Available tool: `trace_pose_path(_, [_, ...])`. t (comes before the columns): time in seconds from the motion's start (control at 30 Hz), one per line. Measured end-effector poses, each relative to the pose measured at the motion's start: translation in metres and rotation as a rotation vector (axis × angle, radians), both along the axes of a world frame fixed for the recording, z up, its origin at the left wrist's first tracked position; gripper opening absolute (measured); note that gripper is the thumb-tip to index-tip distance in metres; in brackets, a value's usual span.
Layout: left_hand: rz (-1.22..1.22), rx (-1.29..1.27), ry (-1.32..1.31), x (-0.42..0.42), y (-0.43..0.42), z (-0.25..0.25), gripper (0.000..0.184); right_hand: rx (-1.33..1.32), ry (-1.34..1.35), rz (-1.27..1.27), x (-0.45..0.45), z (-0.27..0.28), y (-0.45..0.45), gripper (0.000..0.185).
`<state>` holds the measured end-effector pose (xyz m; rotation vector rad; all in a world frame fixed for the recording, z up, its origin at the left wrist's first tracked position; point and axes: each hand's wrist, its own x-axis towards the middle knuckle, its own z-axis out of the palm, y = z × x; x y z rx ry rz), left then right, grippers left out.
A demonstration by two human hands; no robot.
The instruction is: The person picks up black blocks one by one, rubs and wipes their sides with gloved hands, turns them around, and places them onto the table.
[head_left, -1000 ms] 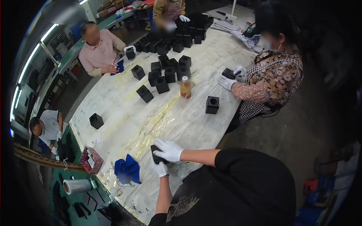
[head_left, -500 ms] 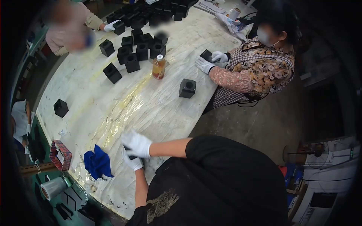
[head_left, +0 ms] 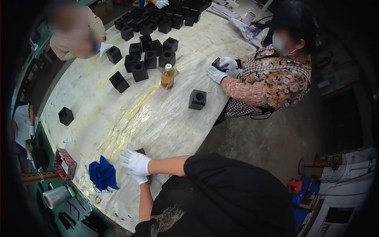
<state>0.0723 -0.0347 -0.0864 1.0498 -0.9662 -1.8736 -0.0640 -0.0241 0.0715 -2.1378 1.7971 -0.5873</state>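
My right hand (head_left: 135,162), in a white glove, lies across a black block (head_left: 141,151), with its fingers bent over it. Only a dark corner of this block shows past the back of the glove. My left hand (head_left: 141,179), also gloved, is just below and touches the right; its fingers are hidden under it. To the left of both hands a crumpled blue cloth (head_left: 102,173) lies on the pale, plastic-covered table (head_left: 166,126).
A bottle (head_left: 167,77) and a black cube with a round hole (head_left: 197,99) stand farther up. Several more black cubes (head_left: 150,59) are grouped beyond. A co-worker's gloved hands (head_left: 218,73) hold a black block at the right edge. A patterned box (head_left: 65,164) sits at left.
My hands have shifted slightly left and down, the right now covering more of the left. A block corner now shows behind them. The far co-worker's hand has moved to a nearer cube.
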Motion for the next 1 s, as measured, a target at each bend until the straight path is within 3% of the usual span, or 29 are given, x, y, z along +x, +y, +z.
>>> trace_pose_path(0.07, [-0.064,-0.092,-0.237,0.008,-0.002,-0.001,0.049,0.221,0.104,0.032,0.01,0.0,-0.038,0.051])
trace_pose_path(0.13, [-0.163,-0.371,-0.613,0.015,-0.005,0.017,0.063,0.3,0.089,-0.166,-0.016,0.0,-0.052,0.047])
trace_pose_path(0.17, [-0.132,-0.596,-0.701,0.0,0.005,0.078,0.07,0.329,0.084,-0.264,-0.035,-0.001,-0.061,0.046])
trace_pose_path(0.23, [-0.079,-1.067,-0.804,0.01,0.002,0.07,0.075,0.39,0.033,-0.467,-0.084,-0.022,-0.051,0.052])
trace_pose_path(0.27, [-0.155,-1.238,-0.782,0.017,-0.003,0.06,0.079,0.298,0.108,-0.564,-0.099,-0.038,-0.033,0.056])
trace_pose_path(0.3, [-0.185,-1.214,-0.841,0.008,-0.005,0.066,0.08,0.209,0.189,-0.664,-0.106,-0.047,-0.012,0.06])
trace_pose_path(0.43, [-0.189,-1.074,-0.92,-0.009,0.003,0.088,0.081,0.372,-0.269,-0.527,-0.091,-0.003,0.043,0.073])
trace_pose_path(0.5, [-0.065,-1.048,-0.91,-0.009,-0.006,0.075,0.077,0.226,-0.56,-0.557,-0.064,-0.06,0.032,0.074])
trace_pose_path(0.53, [-0.014,-0.854,-0.853,-0.01,-0.007,0.082,0.073,0.168,-0.505,-0.496,-0.058,-0.053,0.026,0.073])
trace_pose_path(0.57, [0.032,-0.472,-0.493,-0.01,-0.013,0.077,0.074,0.119,-0.451,-0.437,-0.044,-0.037,0.025,0.072])
trace_pose_path(0.63, [-0.041,-0.33,-0.502,0.005,-0.016,0.061,0.064,0.048,-0.385,-0.294,-0.022,-0.001,0.022,0.068])
trace_pose_path(0.7, [-0.032,-0.205,0.044,-0.004,-0.017,0.044,0.057,0.033,-0.256,-0.189,-0.004,0.012,0.015,0.065])
trace_pose_path(0.73, [-0.03,-0.074,0.362,-0.009,-0.013,0.05,0.058,-0.166,-0.112,-0.135,0.003,0.019,0.011,0.054])
trace_pose_path(0.77, [-0.098,-0.21,0.209,-0.014,-0.01,0.048,0.055,-0.124,-0.021,0.034,-0.001,0.016,0.014,0.038])
trace_pose_path(0.8, [-0.116,-0.318,0.044,-0.009,-0.017,0.032,0.05,0.019,-0.369,-0.117,-0.003,0.019,0.009,0.023])
trace_pose_path(0.83, [-0.128,-0.422,-0.123,-0.004,-0.023,0.017,0.047,-0.151,-0.183,-0.01,-0.01,-0.01,0.004,0.015])
trace_pose_path(0.87, [-0.126,-0.66,-0.419,-0.011,-0.018,0.056,0.048,-0.079,-0.194,0.025,-0.029,0.0,0.009,0.013])
trace_pose_path(0.9, [-0.084,-0.876,-0.733,-0.019,-0.013,0.097,0.05,-0.146,-0.27,-0.104,-0.043,-0.022,0.023,0.018])
trace_pose_path(0.93, [-0.024,-0.893,-0.83,-0.023,-0.006,0.114,0.057,0.159,-0.514,-0.321,-0.06,-0.03,0.029,0.035])
trace_pose_path(0.97, [0.081,-0.989,-0.814,-0.023,-0.003,0.094,0.065,0.224,-0.823,-0.524,-0.08,-0.059,0.03,0.051])
trace_pose_path(1.0, [-0.008,-0.985,-0.841,-0.023,-0.003,0.1,0.071,0.277,-1.207,-0.616,-0.087,-0.046,0.032,0.055])
